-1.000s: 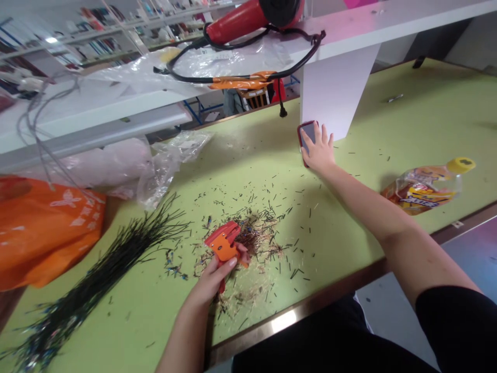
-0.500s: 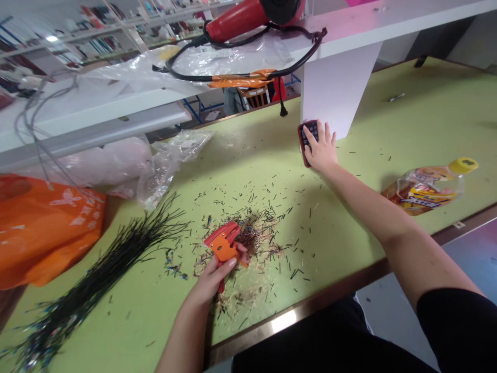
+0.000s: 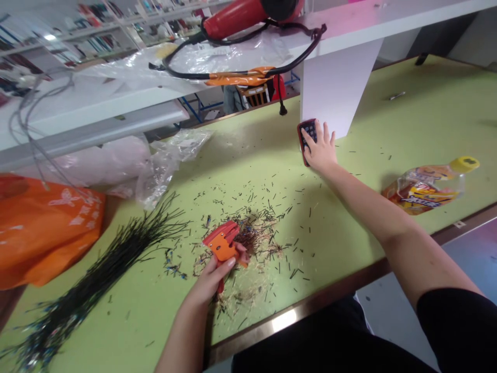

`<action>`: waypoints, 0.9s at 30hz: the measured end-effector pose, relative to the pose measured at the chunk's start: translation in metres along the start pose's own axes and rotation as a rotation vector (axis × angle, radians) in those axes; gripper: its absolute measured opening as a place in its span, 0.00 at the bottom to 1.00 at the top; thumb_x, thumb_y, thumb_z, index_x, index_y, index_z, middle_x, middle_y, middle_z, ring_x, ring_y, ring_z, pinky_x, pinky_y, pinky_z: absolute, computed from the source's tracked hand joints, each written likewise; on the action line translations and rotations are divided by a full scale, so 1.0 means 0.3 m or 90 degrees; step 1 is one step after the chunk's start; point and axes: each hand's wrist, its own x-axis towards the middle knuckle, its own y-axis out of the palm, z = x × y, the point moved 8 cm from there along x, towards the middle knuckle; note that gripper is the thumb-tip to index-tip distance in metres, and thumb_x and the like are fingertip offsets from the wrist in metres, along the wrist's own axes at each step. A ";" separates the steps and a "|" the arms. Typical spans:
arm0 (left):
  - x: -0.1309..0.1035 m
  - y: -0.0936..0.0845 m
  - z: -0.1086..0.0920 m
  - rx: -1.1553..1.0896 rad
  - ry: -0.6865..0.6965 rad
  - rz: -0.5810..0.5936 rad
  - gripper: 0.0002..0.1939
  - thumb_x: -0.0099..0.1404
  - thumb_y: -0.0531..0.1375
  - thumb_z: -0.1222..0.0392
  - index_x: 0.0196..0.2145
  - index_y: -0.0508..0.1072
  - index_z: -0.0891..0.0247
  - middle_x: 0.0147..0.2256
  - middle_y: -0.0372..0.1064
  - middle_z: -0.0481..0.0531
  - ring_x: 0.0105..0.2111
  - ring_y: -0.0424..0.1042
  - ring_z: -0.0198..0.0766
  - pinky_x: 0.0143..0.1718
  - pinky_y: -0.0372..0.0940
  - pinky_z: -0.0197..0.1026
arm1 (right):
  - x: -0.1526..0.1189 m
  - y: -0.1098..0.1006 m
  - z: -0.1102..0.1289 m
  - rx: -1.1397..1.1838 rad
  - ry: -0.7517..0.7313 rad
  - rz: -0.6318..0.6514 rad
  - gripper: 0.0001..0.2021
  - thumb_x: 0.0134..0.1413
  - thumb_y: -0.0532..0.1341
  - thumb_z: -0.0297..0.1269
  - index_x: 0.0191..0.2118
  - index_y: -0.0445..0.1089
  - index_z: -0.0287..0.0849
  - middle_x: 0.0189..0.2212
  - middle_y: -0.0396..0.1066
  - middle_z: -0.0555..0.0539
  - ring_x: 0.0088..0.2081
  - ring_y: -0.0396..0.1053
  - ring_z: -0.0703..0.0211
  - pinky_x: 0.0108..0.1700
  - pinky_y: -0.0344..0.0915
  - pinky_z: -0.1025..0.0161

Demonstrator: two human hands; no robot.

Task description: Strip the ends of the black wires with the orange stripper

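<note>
My left hand [image 3: 215,272] is wrapped round a red and orange wire stripper [image 3: 222,243], held just over a scatter of wire offcuts [image 3: 267,243]. With fingers spread, my right hand [image 3: 321,149] rests on a phone [image 3: 308,135] in a red case. The phone leans against the white shelf support, and its lit screen shows app icons, partly covered by my fingers. To the left of the stripper lies a long bundle of thin black wires [image 3: 112,264].
An orange bag [image 3: 46,233] and clear plastic bags [image 3: 163,160] sit at the left. A drink bottle [image 3: 427,186] lies on its side at right. Above the green table [image 3: 248,150], a shelf [image 3: 349,33] carries a red heat gun [image 3: 236,18] with a dangling cord.
Both hands, the wire stripper and the phone keep their places. Only a very slight shift of the whole view shows.
</note>
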 end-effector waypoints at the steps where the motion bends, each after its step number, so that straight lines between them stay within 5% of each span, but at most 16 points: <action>1: -0.003 0.006 -0.005 -0.003 0.000 -0.001 0.22 0.64 0.71 0.43 0.47 0.78 0.62 0.36 0.76 0.54 0.41 0.75 0.49 0.50 0.68 0.49 | 0.003 -0.003 0.005 -0.005 0.003 -0.001 0.37 0.73 0.50 0.40 0.82 0.38 0.54 0.82 0.35 0.48 0.80 0.30 0.21 0.75 0.30 0.20; 7: 0.003 0.001 -0.009 0.014 -0.005 0.014 0.23 0.63 0.72 0.42 0.46 0.79 0.62 0.36 0.76 0.55 0.42 0.75 0.50 0.50 0.69 0.49 | -0.018 -0.019 -0.025 -0.018 0.015 -0.037 0.39 0.74 0.49 0.41 0.82 0.32 0.55 0.81 0.39 0.47 0.80 0.31 0.23 0.75 0.33 0.19; 27: 0.017 -0.012 0.000 0.035 0.004 0.041 0.24 0.62 0.71 0.41 0.46 0.79 0.62 0.35 0.76 0.55 0.40 0.75 0.51 0.48 0.71 0.51 | -0.098 0.043 -0.139 0.013 0.043 0.026 0.39 0.71 0.52 0.39 0.82 0.39 0.49 0.82 0.31 0.45 0.80 0.26 0.27 0.76 0.31 0.23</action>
